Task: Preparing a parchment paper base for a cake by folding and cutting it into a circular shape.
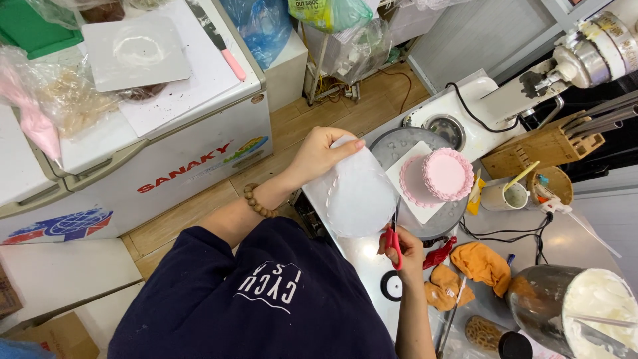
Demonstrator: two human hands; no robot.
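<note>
My left hand (319, 156), with a bead bracelet on its wrist, holds the top edge of a thin white round sheet (359, 196) above the steel counter's edge. My right hand (404, 256) grips red-handled scissors (393, 240), whose blades meet the sheet's lower right edge. Just beyond the sheet, a small pink cake (446, 174) with a ruffled rim stands on a white square board (407, 189) on a grey turntable (399, 143).
A metal bowl of white cream (585, 306), orange cloths (482, 262), a cup holding a spatula (503, 196) and a tape roll (392, 286) lie on the counter. A stand mixer (565, 60) and a wooden knife block (538, 149) stand behind. A white chest freezer (166, 146) is at left.
</note>
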